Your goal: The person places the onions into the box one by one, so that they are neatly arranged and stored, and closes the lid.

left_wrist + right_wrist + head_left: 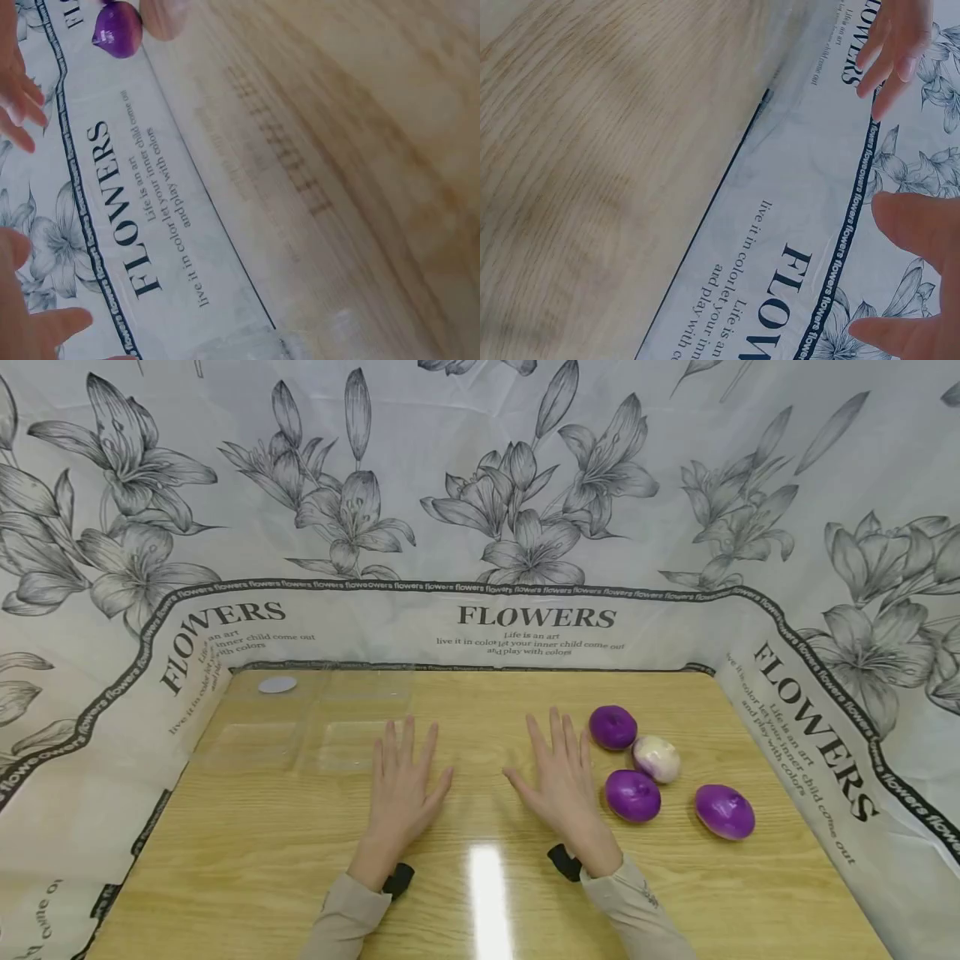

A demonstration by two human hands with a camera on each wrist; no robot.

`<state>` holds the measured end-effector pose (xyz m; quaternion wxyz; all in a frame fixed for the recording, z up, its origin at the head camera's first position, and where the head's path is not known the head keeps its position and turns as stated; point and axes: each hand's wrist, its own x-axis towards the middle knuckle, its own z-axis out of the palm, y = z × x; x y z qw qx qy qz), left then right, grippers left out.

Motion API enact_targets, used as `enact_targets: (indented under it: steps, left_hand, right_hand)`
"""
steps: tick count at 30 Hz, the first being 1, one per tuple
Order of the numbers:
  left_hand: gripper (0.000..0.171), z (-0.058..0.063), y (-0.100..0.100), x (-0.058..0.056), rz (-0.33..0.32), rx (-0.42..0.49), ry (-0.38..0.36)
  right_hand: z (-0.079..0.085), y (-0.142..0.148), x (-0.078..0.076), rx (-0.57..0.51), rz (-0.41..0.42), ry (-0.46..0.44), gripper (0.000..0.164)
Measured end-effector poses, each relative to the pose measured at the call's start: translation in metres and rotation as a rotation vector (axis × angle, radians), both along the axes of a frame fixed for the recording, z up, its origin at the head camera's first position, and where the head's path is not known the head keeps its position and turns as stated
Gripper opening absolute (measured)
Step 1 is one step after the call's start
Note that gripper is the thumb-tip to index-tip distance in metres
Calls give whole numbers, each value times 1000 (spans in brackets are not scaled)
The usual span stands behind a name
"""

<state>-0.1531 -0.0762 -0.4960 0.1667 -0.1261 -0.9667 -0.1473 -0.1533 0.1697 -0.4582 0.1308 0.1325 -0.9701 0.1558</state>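
Both hands are held out with fingers spread, and neither grips anything. My left hand (pixel 401 797) is just right of a clear plastic box (pixel 352 747), its fingers overlapping the box's right edge in the head view. My right hand (pixel 566 793) is left of a group of onions. That group has a purple onion (pixel 612 727) at the back, a white and purple onion (pixel 656 759) in the middle and another purple onion (pixel 633 796) in front. A third purple onion (pixel 724 812) lies apart, farther right. The left wrist view also catches a purple onion (pixel 118 30).
More clear plastic (pixel 255 747) lies at the table's back left, with a white oval piece (pixel 277 685) on it. The wooden table (pixel 247 868) has flower-printed cloth (pixel 536 622) rising at the back and both sides. A light glares on the tabletop in front.
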Motion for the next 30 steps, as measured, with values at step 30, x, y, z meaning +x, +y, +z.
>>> enact_targets:
  steps: [30]
  left_hand:
    - [31,-24,-69,3,641,1633,261]
  right_hand:
    - [-45,-114,-22,-1652,326,-471,55]
